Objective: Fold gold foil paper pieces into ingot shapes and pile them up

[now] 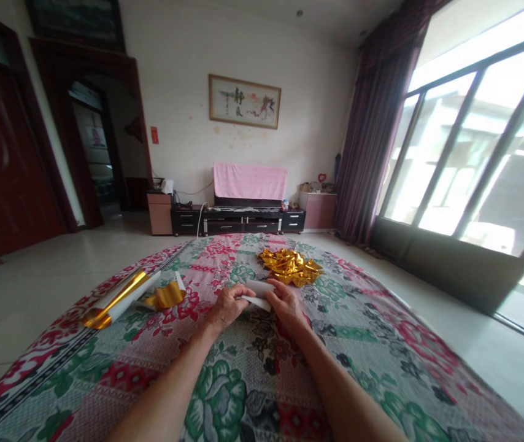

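Together, left hand and right hand each grip the white paper; forearms converge over the quilt.

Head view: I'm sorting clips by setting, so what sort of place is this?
Most likely a home living room: a low black cabinet along the far wall, a framed picture above it, and purple curtains beside tall glass doors.

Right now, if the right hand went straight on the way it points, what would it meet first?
The white sheet already pinched in its fingers, shared with the left hand. Past that, the right hand would likely reach the gold foil pile; depth is unclear.
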### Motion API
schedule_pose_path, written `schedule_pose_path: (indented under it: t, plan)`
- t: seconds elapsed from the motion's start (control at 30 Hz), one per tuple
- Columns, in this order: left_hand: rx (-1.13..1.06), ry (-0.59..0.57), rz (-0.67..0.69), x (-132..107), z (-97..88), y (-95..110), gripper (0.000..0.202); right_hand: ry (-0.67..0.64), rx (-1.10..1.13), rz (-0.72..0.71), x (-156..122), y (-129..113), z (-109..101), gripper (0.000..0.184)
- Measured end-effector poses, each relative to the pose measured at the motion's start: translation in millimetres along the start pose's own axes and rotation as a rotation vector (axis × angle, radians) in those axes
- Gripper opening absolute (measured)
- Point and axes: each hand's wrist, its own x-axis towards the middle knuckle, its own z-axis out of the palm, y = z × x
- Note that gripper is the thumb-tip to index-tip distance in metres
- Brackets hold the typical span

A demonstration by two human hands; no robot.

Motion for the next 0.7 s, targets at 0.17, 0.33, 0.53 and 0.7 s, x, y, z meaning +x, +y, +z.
schedule_pose_path:
  t: [0.17,0.33,0.53,0.7]
  plan:
    - [-0.093,0.003,-0.066,1,3.5,-1,0.021,-0.039,0.075,0.018,-1,-1,2,0.039]
    - [-0.198,0.034,-0.066,2,6.8,-1,0.022,-0.066,0.065,0.022,-1,-1,3,0.038]
    - [-0.182,0.028,-0.077,3,5.9,-3,0.024,-0.04,0.035,0.008,-3,-2,1,0.048]
    - [-0.18,0.094,-0.067,6,6.4,-10,0.031,0.015,0.06,0.001,-8,-14,-2,0.05]
